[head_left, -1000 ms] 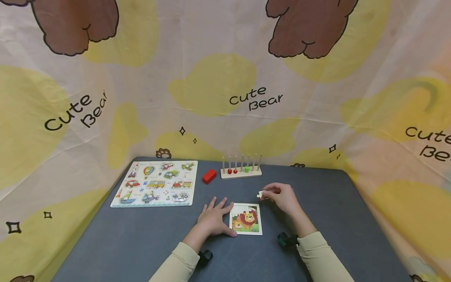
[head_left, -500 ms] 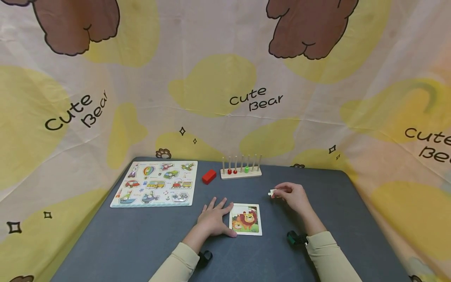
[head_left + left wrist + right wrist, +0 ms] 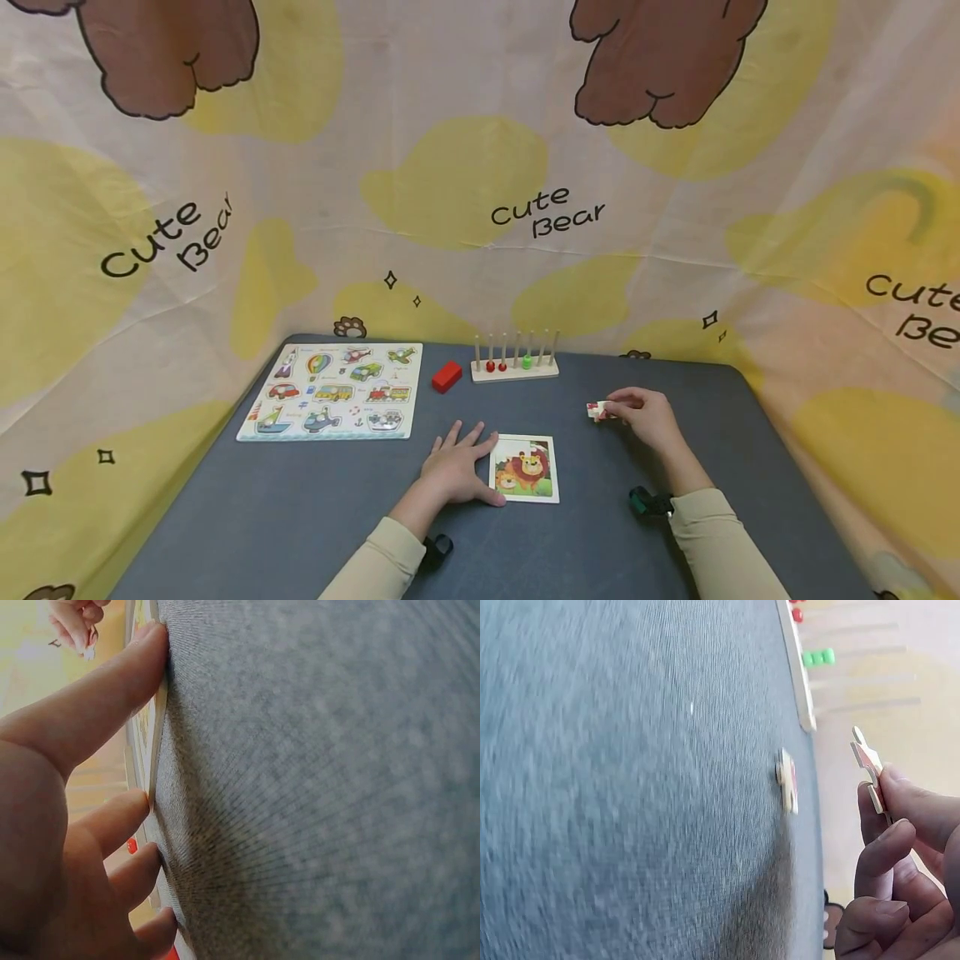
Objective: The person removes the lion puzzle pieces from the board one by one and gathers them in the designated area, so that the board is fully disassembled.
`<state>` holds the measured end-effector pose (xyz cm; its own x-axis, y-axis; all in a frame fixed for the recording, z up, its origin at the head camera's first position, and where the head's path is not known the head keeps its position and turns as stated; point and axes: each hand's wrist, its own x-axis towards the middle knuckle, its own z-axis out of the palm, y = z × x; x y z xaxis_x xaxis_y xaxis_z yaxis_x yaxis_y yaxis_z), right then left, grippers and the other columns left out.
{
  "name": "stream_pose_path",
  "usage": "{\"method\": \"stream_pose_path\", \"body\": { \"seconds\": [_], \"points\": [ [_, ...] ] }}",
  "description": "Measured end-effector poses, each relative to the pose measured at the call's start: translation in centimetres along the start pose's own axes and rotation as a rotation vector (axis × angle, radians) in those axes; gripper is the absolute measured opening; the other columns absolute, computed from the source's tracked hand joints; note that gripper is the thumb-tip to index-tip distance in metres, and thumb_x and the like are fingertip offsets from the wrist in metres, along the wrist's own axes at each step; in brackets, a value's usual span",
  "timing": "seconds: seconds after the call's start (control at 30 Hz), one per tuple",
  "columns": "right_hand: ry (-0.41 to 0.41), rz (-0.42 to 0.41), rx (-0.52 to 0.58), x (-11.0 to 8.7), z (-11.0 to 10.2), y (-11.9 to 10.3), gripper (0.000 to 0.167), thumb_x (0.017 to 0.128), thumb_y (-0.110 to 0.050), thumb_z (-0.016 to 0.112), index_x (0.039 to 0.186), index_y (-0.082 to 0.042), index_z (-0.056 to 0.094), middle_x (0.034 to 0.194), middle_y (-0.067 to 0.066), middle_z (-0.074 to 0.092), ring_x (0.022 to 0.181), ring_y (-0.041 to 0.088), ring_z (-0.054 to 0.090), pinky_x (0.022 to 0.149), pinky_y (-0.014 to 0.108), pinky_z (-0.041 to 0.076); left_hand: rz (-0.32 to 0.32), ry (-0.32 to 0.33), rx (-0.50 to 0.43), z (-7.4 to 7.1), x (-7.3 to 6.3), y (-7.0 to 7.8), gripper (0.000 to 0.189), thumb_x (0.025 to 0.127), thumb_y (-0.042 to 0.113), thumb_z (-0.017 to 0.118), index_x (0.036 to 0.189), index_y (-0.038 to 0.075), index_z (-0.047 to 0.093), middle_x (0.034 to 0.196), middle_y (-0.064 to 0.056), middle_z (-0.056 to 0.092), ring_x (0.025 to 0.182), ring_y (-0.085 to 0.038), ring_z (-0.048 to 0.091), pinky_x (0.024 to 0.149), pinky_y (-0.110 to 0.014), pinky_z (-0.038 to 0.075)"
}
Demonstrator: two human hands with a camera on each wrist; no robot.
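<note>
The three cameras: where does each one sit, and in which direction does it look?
Head: on the person's head, looking forward and down at the table; both hands and sleeves show.
Left wrist: low over the cloth; left hand against the lion puzzle.
Right wrist: low; right hand pinching a puzzle piece.
Head and right wrist share the peg rack.

Vehicle board left of block; peg rack right.

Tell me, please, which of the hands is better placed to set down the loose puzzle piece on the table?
Probably the right hand: it already pinches the piece just above the table. The left hand lies flat, fingers touching the lion puzzle.
</note>
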<state>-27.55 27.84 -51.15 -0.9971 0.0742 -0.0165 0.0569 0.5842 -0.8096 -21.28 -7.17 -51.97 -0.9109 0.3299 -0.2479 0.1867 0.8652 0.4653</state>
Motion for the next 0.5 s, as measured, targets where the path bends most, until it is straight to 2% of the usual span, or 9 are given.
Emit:
{"method": "stream_pose_path", "body": {
  "seconds": [0.23, 0.5],
  "points": [
    [0.004, 0.045, -0.035, 0.5, -0.9, 0.7, 0.029, 0.092, -0.03, 0.075, 0.11, -0.007, 0.075, 0.097, 0.008, 0.075, 0.079, 0.019, 0.061, 0.067, 0.028, 0.052, -0.008, -0.001, -0.005, 0.1, 0.0, -0.1, 0.104, 0.066, 0.059, 0.088, 0.154, 0.028, 0.044, 0.165, -0.004, 0.031, 0.156, -0.04, 0.012, 0.121, -0.065, 0.015],
    [-0.017, 0.06, -0.07, 1.5, -1.5, 2.2, 0.028, 0.093, -0.026, 0.075, 0.111, -0.004, 0.073, 0.094, 0.008, 0.074, 0.077, 0.018, 0.061, 0.066, 0.029, 0.051, -0.005, -0.003, -0.003, 0.1, 0.1, 0.0, 0.103, 0.066, 0.058, 0.088, 0.154, 0.027, 0.044, 0.165, -0.005, 0.031, 0.155, -0.04, 0.012, 0.121, -0.066, 0.015]
  ]
}}
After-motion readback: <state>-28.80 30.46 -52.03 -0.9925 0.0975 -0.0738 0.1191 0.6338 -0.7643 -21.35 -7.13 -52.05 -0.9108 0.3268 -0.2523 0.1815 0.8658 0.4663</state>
